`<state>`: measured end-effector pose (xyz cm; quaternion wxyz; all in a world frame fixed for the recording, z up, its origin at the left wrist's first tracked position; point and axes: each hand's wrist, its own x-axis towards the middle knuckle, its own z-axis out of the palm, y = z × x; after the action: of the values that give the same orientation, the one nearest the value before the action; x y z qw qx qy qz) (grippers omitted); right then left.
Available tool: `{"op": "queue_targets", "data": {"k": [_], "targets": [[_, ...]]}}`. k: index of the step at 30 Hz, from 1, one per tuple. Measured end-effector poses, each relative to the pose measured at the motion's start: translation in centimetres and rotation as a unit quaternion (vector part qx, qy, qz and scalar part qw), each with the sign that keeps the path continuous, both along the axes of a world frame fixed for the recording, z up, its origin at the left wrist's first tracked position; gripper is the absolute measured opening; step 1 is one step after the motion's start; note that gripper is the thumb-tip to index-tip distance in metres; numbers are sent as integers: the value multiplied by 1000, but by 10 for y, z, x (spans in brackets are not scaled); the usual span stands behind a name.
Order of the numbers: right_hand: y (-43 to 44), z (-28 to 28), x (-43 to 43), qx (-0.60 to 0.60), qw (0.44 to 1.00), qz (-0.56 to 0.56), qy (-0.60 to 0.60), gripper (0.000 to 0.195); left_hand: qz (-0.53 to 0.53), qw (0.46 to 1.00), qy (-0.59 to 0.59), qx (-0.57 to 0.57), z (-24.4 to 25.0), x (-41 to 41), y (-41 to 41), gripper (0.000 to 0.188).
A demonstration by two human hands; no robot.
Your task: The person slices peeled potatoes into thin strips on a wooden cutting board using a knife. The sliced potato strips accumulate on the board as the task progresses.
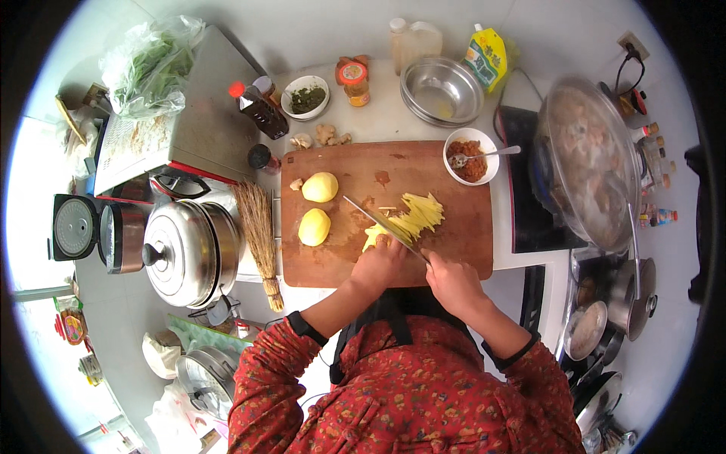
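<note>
My right hand (455,284) is closed around the handle of a kitchen knife (380,222), whose blade slants up to the left over a wooden cutting board (334,269). With bent fingers, my left hand (379,265) presses on a piece of peeled potato (371,234) beside the blade; the fingers hide part of it. To the right of the blade lies a fanned pile of yellow potato strips (422,213). Two whole peeled potatoes, one upper (320,187) and one lower (314,227), rest on the board's left side. A small pale piece (296,184) lies by the upper one.
A white bowl of reddish-brown paste with a spoon (468,163) stands at the board's upper right corner. Right of it, a wide steaming pan under a glass lid (592,164) sits on a cooktop (524,227). A straw brush (258,238) and a steamer pot (184,255) stand left.
</note>
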<state>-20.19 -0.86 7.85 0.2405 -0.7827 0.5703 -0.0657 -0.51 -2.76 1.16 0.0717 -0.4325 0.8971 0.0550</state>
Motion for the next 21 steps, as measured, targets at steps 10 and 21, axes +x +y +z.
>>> {"op": "queue_targets", "data": {"k": [10,21], "targets": [[9,-8,-1,12,1000,0,-17,26,-2,1000,5,12,4,0,2,41],[6,-22,-1,76,997,-1,26,27,31,999,19,24,11,0,7,43]]}}
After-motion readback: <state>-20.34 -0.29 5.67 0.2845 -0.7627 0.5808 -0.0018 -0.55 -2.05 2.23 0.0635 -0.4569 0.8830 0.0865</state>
